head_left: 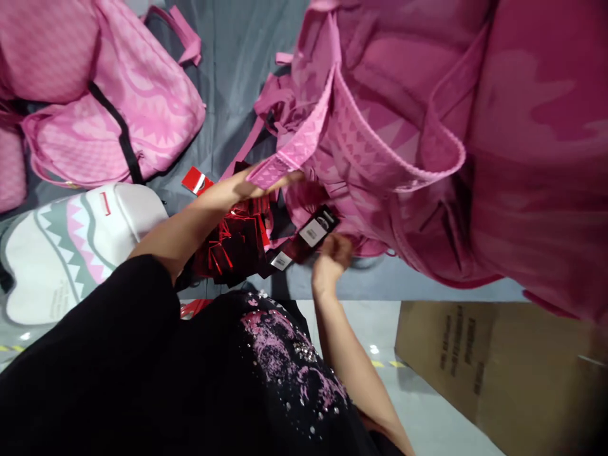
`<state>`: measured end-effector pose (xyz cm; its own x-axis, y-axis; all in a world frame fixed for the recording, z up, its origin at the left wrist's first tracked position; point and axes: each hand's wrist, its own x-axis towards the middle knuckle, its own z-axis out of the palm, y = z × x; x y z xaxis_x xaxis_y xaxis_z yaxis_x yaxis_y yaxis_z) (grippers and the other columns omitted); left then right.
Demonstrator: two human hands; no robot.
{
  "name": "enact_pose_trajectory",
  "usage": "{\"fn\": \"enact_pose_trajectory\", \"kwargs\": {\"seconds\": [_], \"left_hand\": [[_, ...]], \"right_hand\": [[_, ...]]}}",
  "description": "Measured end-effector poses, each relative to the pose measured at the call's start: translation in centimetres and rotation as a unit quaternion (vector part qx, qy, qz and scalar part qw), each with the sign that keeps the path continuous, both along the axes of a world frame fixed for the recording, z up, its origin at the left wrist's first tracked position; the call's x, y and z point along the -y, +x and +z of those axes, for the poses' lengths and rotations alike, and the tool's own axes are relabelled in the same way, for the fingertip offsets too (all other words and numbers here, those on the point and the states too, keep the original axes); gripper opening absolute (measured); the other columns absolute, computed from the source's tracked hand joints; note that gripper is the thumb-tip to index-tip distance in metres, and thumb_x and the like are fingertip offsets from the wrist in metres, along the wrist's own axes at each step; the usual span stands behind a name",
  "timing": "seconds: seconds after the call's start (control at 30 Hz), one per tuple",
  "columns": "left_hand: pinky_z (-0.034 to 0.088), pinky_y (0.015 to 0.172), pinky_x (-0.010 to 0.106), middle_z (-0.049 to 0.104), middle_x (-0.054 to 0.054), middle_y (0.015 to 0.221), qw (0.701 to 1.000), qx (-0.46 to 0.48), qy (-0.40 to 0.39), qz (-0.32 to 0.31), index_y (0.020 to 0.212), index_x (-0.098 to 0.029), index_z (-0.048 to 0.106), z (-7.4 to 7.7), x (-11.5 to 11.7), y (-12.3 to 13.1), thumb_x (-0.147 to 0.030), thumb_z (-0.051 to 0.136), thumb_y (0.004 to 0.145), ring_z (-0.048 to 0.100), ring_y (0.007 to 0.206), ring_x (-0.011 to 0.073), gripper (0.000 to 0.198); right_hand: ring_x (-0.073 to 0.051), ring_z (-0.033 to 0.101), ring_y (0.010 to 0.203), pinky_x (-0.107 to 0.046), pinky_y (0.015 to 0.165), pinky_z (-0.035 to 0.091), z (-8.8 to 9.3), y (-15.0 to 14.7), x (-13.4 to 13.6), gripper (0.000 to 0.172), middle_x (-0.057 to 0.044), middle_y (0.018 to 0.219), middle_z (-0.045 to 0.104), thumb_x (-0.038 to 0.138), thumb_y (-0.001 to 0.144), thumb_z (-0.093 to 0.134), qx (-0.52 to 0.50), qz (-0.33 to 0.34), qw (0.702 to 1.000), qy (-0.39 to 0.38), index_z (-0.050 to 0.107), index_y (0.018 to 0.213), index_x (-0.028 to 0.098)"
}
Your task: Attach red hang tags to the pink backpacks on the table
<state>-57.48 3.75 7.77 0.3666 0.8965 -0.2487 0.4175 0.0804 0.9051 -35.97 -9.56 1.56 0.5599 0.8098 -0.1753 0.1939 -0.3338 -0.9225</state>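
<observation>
A large pink backpack (427,126) with a shark-tooth pattern lies tilted on the grey table (237,57), filling the upper right. My left hand (247,185) is closed on one of its pink shoulder straps (304,142) and lifts it. My right hand (332,253) is closed near the backpack's lower edge, pinching a black hang tag (316,231) with a white label. Under both hands sits a heap of red and black tags (237,244).
Other pink backpacks (118,101) lie at the upper left, and a white and grey shark-mouth bag (66,247) sits at the left. A loose red tag (196,180) lies beside my left forearm. A cardboard box (498,361) stands on the floor at lower right.
</observation>
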Motion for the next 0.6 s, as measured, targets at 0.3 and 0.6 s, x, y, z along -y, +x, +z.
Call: {"fn": "enact_pose_trajectory", "kwargs": {"seconds": [0.3,0.6], "left_hand": [[0.055,0.090,0.036,0.072,0.009,0.102,0.909,-0.018,0.032,0.415,0.103,-0.017,0.064,-5.3,14.9,-9.1,-0.030,0.065,0.080,0.068,0.094,0.0206,0.027],[0.049,0.101,0.037,0.066,0.011,0.121,0.903,0.023,0.121,0.411,0.129,-0.018,0.052,-10.3,16.5,-6.4,-0.040,0.079,0.071,0.062,0.115,0.0240,0.068]], "right_hand": [[-0.025,0.061,0.098,-0.034,0.086,0.045,-0.2,-15.1,0.8,0.016,-0.012,0.105,0.067,0.025,0.095,0.056,0.184,0.553,0.811,-0.050,0.066,0.104,0.016],[-0.020,0.062,0.083,-0.029,0.079,0.044,-0.9,-15.1,-0.3,0.018,-0.001,0.083,0.068,0.018,0.095,0.051,0.156,0.557,0.812,-0.078,0.066,0.087,0.021]]}}
